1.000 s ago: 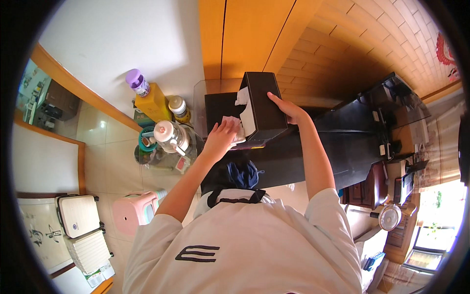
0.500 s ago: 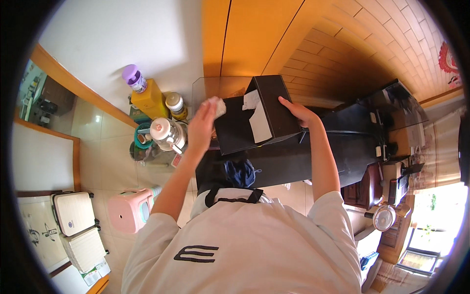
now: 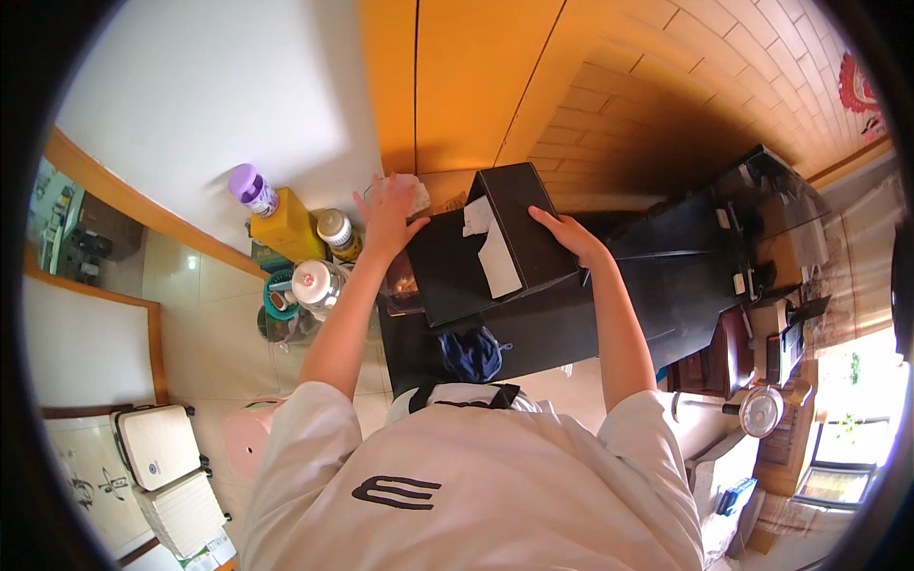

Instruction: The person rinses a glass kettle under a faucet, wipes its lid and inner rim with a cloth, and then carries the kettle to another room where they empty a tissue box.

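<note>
A black open-sided box [image 3: 541, 224] with white paper pieces [image 3: 500, 257] on its inner side is tilted above the dark tabletop [image 3: 562, 328]. My right hand [image 3: 568, 236] grips its right side, thumb on the upper panel, the other fingers partly hidden. To the left of the box, my left hand [image 3: 386, 219] is open with fingers spread, its thumb close to the box's left edge. Just beyond these fingers lies a crumpled white cloth or tissue wad [image 3: 415, 194]. A dark blue drawstring pouch [image 3: 471, 354] rests on the table near my chest.
Left of the table stand a clear jug with a pale lid [image 3: 316, 284], a white-capped jar [image 3: 336, 231], a yellow box [image 3: 290, 228] and a purple-lidded bottle [image 3: 251, 188]. A pink stool [image 3: 249, 436] is on the floor. Orange cabinet doors [image 3: 466, 86] rise behind.
My left hand has let go of the white wad and spread its fingers beside it. The right hand keeps its hold on the box. The whole view has shifted slightly.
</note>
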`<state>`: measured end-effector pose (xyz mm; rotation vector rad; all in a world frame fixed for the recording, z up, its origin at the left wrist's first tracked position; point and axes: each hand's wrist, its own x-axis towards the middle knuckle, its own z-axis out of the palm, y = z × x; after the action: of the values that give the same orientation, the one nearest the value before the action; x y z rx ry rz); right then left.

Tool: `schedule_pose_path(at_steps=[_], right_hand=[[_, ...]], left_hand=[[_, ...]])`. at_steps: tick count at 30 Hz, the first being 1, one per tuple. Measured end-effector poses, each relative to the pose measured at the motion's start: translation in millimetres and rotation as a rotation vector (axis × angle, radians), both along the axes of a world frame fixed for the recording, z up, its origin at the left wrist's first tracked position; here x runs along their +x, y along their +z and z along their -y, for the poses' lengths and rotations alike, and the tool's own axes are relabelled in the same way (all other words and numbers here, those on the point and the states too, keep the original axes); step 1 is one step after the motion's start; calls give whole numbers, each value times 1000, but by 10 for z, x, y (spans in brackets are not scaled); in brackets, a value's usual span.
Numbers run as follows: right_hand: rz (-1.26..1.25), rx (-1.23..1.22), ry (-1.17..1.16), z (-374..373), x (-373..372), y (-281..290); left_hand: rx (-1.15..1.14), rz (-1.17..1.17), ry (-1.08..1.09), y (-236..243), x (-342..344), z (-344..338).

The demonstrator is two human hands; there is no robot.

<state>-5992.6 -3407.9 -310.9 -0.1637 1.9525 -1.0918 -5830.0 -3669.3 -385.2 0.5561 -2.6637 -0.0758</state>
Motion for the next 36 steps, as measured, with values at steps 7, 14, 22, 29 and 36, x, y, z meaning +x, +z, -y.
schedule_pose_path(at_steps=[7, 14, 22, 29, 36], right_hand=[[-31, -124, 5, -167, -54, -193], [-296, -316, -203, -575, -113, -626], [-157, -573, -278, -520, 486, -262], [-237, -546, -149, -606, 414, -487], [-114, -490, -169, -533, 495, -313]], left_hand=[[637, -541, -153, 55, 126, -780], [1773, -329, -34, -9, -28, -1609], [1141, -434, -28, -674, -402, -1206], [837, -214, -150, -608, -773, -1082], [771, -223, -79, -734, -621, -1310]])
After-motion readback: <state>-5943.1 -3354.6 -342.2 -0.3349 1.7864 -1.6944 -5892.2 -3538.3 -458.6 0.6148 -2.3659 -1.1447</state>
